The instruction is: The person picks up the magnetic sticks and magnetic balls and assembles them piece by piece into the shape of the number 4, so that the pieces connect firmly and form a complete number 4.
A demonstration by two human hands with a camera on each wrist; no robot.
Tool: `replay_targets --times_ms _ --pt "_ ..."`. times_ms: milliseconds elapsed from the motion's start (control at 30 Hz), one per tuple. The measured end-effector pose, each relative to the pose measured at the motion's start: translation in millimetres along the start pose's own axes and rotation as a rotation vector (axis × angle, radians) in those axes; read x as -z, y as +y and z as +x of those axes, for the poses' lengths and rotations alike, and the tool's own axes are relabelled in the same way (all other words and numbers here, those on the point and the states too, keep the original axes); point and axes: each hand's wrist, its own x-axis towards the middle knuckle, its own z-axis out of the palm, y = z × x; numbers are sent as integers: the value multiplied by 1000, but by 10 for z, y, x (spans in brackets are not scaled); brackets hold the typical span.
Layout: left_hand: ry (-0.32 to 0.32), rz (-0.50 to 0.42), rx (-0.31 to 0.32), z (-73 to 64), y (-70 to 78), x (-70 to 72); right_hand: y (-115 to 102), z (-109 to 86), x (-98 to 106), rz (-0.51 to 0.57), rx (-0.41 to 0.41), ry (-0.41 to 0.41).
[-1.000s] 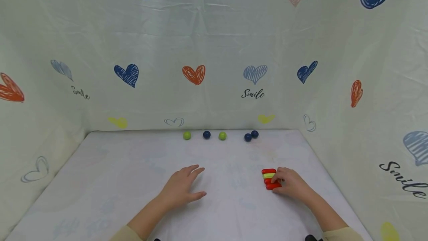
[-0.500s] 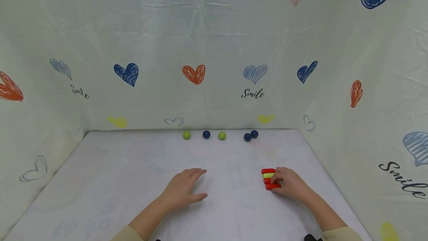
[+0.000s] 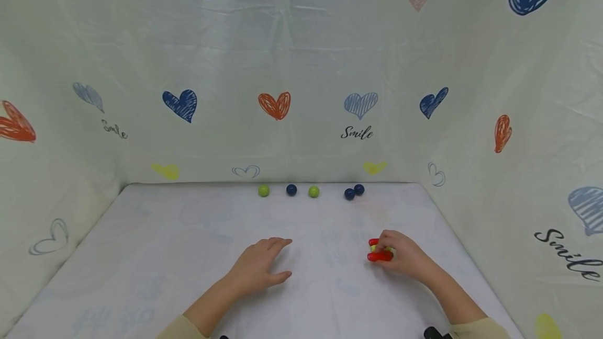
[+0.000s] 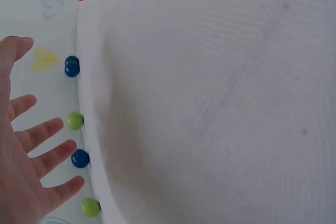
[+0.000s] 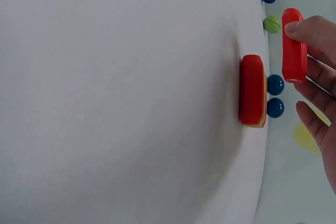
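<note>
My right hand (image 3: 405, 255) pinches a short red ridged bar (image 5: 294, 56) between thumb and fingers, lifted off the white table. Just beyond it lie the other bars in a row. A red bar (image 5: 252, 92) is nearest in the right wrist view, with a yellow-green edge behind it. In the head view the far red bar (image 3: 373, 241) and part of a yellow-green bar show; my fingers hide the rest. To the left, my left hand (image 3: 259, 263) hovers over the table with its fingers spread, touching nothing.
Along the table's back edge lie a green ball (image 3: 263, 190), a dark blue ball (image 3: 291, 190), another green ball (image 3: 313, 191), and a pair of dark blue balls (image 3: 349, 194) close together. Behind rises a white cloth (image 3: 311, 150) printed with hearts.
My right hand has lifted the nearest red bar from the row, moving slightly up and left in the head view. My left hand has barely moved.
</note>
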Motion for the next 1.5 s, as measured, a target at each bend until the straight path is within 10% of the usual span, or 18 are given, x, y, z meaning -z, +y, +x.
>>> replay_targets --times_ms 1500 --pt "93 -72 200 327 -326 249 -746 793 -613 507 23 -10"
